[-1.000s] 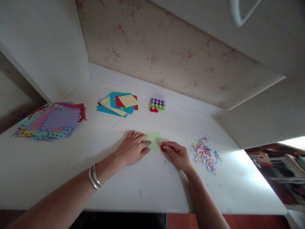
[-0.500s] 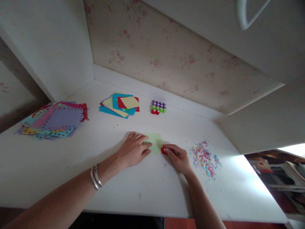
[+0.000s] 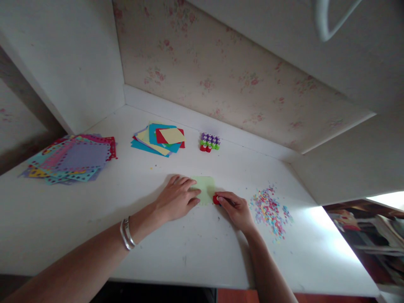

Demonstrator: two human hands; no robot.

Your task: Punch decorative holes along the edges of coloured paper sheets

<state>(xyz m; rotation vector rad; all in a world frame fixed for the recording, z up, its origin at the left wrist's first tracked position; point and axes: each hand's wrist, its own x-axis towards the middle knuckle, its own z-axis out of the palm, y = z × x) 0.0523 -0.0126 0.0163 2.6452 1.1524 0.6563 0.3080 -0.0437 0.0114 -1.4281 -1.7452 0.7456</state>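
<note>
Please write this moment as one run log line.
left hand: flat on green paper | right hand: shut on red punch at paper edge

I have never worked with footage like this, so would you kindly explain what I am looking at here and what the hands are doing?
There is no machine here: the picture comes from a camera worn on a person's head, looking forward and down at their own two bare hands over a white table.

The left hand, with bangles on its wrist, lies flat on a pale green paper square, pressing it to the table. The right hand grips a small red punch at the paper's right edge.

Further back lie a stack of plain coloured papers, a stack of sheets with punched borders to the left, and a cluster of small punches. To the right lies a scatter of coloured paper bits.
</note>
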